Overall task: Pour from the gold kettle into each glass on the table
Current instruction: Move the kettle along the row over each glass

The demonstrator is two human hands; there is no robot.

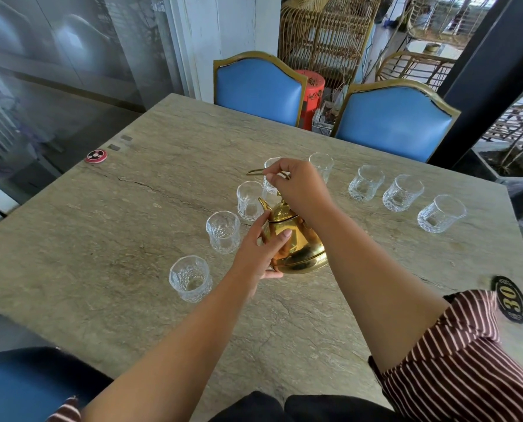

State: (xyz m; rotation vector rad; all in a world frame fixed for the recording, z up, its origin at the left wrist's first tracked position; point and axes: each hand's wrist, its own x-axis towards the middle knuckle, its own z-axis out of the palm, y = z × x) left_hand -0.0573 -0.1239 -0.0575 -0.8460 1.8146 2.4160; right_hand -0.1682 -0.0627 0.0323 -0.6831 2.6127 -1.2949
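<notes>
Gold kettle (299, 248) on cracked stone table (132, 239), blue chairs (258, 86) behind

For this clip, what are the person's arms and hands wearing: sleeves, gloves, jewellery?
Both forearms are bare. The left hand and right hand wear no gloves, and no rings or watch show. The right upper arm has a short maroon sleeve with thin white stripes; a scrap of the same striped cloth shows at the left arm.
</notes>
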